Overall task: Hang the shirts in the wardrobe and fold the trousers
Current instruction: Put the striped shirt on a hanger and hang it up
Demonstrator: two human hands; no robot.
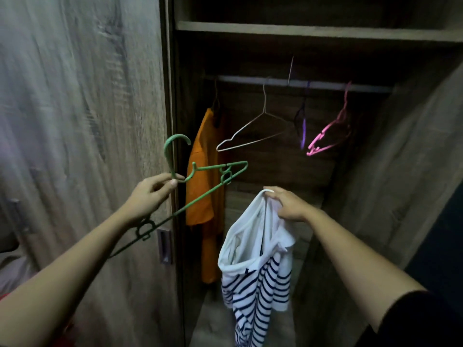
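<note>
My left hand [150,194] pinches a green plastic hanger [200,196] at the base of its hook, in front of the wardrobe's left door edge; the hanger slants down to the left. My right hand [288,204] grips the collar of a white shirt with navy stripes [255,276], which dangles in the open wardrobe. An orange shirt [203,186] hangs from the rail [325,85] at the left.
On the rail hang empty hangers: a white wire one [253,132], a purple one [303,128] and a pink one [328,139]. A shelf [300,32] runs above the rail. The closed wooden door [82,121] stands left, the open door [406,151] right.
</note>
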